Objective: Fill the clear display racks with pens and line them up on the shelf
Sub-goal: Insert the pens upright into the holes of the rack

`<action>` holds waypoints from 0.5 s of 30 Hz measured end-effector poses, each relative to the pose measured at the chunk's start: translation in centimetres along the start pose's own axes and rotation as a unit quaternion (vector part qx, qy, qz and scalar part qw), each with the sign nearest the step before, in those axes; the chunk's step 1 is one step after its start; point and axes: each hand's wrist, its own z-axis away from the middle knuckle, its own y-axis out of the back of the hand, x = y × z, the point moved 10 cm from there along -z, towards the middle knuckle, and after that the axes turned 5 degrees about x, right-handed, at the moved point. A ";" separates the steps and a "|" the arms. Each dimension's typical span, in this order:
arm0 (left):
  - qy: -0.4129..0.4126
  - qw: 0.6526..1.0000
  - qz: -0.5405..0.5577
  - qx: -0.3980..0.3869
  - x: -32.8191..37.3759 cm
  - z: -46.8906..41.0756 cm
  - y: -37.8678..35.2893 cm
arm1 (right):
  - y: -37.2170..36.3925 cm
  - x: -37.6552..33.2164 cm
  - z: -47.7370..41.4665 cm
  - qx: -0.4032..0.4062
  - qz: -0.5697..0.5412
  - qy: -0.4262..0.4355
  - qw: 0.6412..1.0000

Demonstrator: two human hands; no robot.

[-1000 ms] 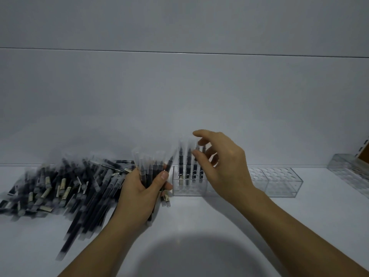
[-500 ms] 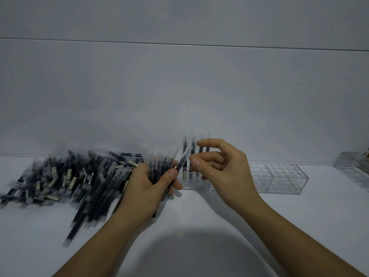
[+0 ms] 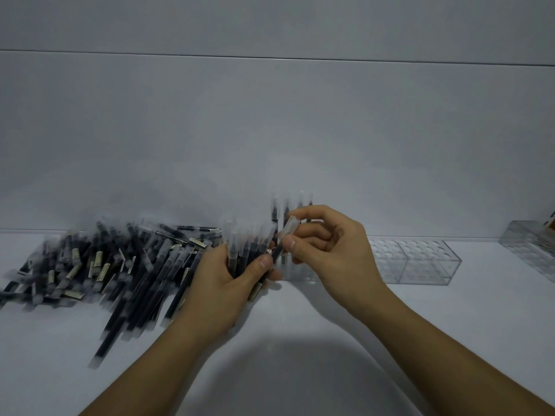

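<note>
Now | left hand (image 3: 219, 283): fingers (image 3: 261, 265) wrap pen bundle (image 3: 237, 250) | right hand (image 3: 333, 250): fingers (image 3: 312, 235) pinch dark clear-capped pen (image 3: 289, 228)

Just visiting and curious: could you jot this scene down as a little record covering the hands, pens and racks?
left hand: grips a bundle of pens, upright
right hand: pinches a single pen near its clear cap
pile of pens: heaped on the shelf, left of the hands
rack: clear, behind the hands; a few pens standing at its left end, visible holes to the right empty
second rack: clear, far right edge
</note>
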 end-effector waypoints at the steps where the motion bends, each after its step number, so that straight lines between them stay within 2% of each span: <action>1: -0.014 1.000 -0.009 0.018 0.1 -0.1 0.4 | 0.5 -0.3 -0.2 0.018 -0.012 0.002 1.000; 6: -0.018 0.994 -0.007 0.103 -0.3 -0.5 3.0 | 4.5 -1.5 -1.6 0.117 -0.059 0.001 0.991; 9: -0.026 0.992 -0.032 0.117 0.0 -0.6 3.5 | 6.5 -2.3 -1.9 0.159 -0.024 0.029 0.986; 15: -0.032 0.992 0.008 0.124 0.6 -0.5 3.0 | 7.1 -3.0 -1.9 0.164 0.035 0.075 0.983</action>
